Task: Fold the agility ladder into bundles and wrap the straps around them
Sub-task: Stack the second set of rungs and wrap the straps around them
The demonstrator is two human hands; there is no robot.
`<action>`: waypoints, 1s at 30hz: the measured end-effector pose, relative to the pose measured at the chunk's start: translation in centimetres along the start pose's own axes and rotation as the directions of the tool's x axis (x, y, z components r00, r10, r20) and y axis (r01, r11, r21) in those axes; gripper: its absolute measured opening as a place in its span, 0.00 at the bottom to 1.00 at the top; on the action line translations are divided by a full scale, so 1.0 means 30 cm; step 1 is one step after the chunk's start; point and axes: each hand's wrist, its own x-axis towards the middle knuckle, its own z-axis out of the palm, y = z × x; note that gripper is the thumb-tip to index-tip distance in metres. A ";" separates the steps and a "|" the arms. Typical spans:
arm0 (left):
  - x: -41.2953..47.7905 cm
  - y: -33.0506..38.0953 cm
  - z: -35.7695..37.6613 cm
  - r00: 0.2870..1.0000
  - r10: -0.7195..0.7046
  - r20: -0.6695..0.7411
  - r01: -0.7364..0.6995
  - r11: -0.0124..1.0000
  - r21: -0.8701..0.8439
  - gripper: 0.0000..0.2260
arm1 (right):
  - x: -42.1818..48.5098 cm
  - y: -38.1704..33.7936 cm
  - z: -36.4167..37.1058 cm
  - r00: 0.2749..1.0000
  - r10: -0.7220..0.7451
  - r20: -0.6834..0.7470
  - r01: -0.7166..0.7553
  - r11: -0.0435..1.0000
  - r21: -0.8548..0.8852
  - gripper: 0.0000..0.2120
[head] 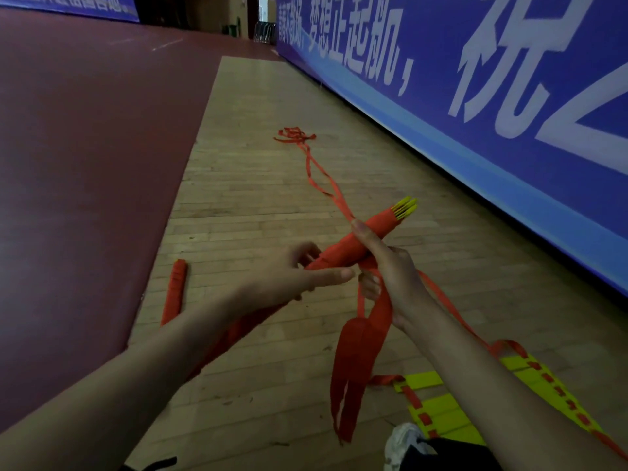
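Bundle [353, 243], red-wrapped with yellow tips, hangs above the wooden floor [258, 185]; fingers of our left hand [292, 277] curl around it, while thumb and fingers of our right hand [387, 270] clamp it with the loose strap [356, 348].

We log open wooden floor [238, 205] ahead and left, crossed only by the loose strap [319, 171] trailing forward and a wrapped bundle [175, 294] by the red mat [85, 164] edge. On our right the blue banner wall [475, 137] closes that side, and unfolded ladder rungs [441, 407] cover the floor low right. Strap loops [356, 362] hanging under the held bundle [343, 253] block passage beneath it.
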 end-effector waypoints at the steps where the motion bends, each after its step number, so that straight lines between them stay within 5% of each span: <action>1: 0.000 -0.007 -0.002 0.993 -0.034 0.115 0.047 0.993 -0.111 0.25 | 0.000 -0.003 -0.004 1.000 -0.014 0.013 0.014 1.000 0.001 0.27; 6: 0.018 -0.084 -0.048 0.882 -0.040 0.469 0.242 0.892 -0.381 0.29 | 0.003 -0.011 -0.023 0.993 -0.084 0.085 0.078 0.995 0.063 0.21; 10: 0.028 -0.131 -0.073 0.793 0.066 0.605 0.317 0.804 -0.503 0.29 | 0.015 -0.007 -0.035 0.979 -0.103 0.175 0.081 0.988 0.128 0.20; 15: 0.030 -0.111 -0.069 0.841 -0.021 0.541 0.331 0.811 -0.483 0.30 | 0.040 -0.014 -0.072 0.967 -0.049 0.252 0.038 0.998 0.049 0.14; 22: 0.040 -0.091 -0.059 0.895 -0.156 0.419 0.348 0.830 -0.436 0.19 | 0.049 0.021 -0.120 0.968 -0.027 0.251 0.099 0.955 -0.279 0.03; 30: 0.060 -0.095 -0.058 0.925 -0.235 0.300 0.344 0.853 -0.392 0.24 | 0.060 0.048 -0.131 0.977 -0.163 0.134 0.209 0.844 -0.494 0.12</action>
